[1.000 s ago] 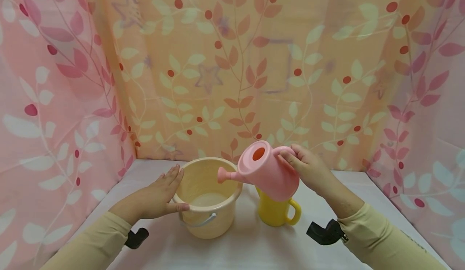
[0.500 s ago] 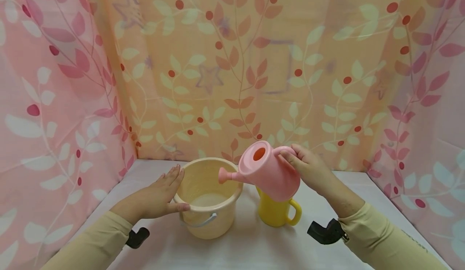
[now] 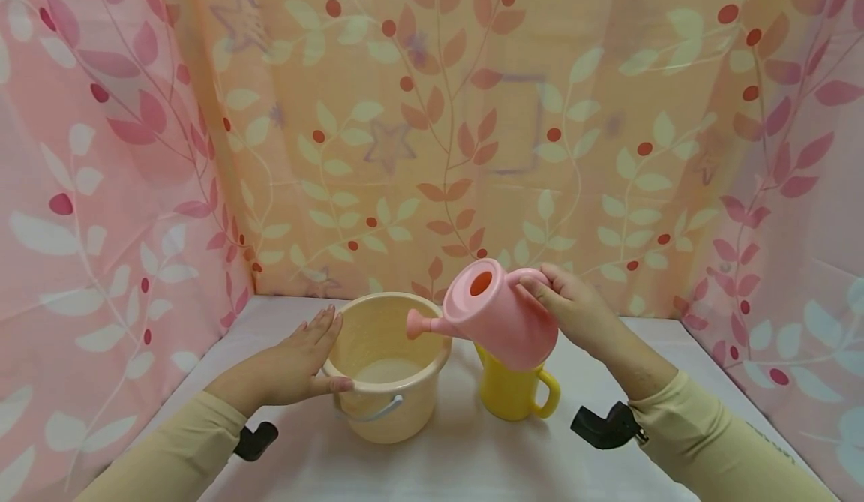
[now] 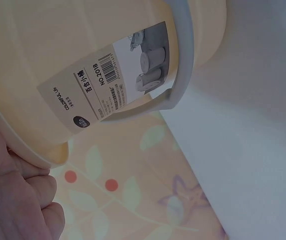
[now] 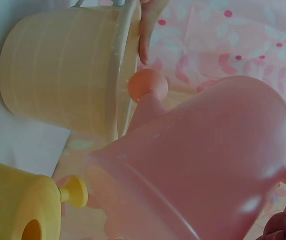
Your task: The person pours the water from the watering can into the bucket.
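A cream bucket (image 3: 398, 416) stands upright on the table with its grey handle (image 4: 183, 55) hanging down. My left hand (image 3: 290, 371) rests on its left rim, fingers stretched along the edge and thumb lying over the front. With my right hand (image 3: 580, 311) I grip the handle of a pink watering can (image 3: 516, 329), held up and tipped left. Its sprinkler head (image 3: 415, 325) points over the bucket's opening; no stream of water shows. A yellow watering can (image 3: 509, 397) stands right of the bucket, partly hidden behind the pink one in the head view.
A white-covered table (image 3: 472, 464) lies under everything. Leaf-patterned cloth (image 3: 432, 112) hangs behind and along both sides. A black mount (image 3: 607, 427) sits at my right wrist, and a similar one (image 3: 255, 442) at my left.
The pink watering can and my right hand have risen very slightly. My left hand, the bucket and the yellow watering can stay in place.
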`<state>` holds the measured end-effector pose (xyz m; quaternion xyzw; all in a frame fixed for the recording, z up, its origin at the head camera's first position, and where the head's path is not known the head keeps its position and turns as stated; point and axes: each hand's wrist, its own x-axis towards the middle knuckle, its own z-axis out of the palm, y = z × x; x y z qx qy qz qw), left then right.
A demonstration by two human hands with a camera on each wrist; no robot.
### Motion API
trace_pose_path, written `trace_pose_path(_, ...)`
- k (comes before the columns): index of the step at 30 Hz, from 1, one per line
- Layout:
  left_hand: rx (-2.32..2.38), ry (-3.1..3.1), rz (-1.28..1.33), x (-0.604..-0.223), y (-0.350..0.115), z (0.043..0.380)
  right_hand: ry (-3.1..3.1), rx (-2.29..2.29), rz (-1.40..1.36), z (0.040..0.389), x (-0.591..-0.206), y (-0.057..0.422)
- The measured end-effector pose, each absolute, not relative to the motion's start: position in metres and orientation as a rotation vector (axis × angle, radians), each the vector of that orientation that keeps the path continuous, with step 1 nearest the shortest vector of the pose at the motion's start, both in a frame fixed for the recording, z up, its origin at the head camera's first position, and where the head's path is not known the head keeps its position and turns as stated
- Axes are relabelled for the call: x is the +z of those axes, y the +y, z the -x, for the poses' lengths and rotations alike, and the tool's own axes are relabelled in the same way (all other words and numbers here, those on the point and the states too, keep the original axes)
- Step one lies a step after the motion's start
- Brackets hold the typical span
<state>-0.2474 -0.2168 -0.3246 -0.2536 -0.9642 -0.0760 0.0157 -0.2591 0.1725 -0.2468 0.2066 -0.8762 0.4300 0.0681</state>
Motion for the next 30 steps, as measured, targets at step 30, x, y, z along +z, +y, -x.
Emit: trace_pose_path(30, -0.236, -3.008, 0.787, -0.3226, -0.2148, 0.2454, -2.631, 1.279, -0.648, 0.2588, -0.2425, 0.1693)
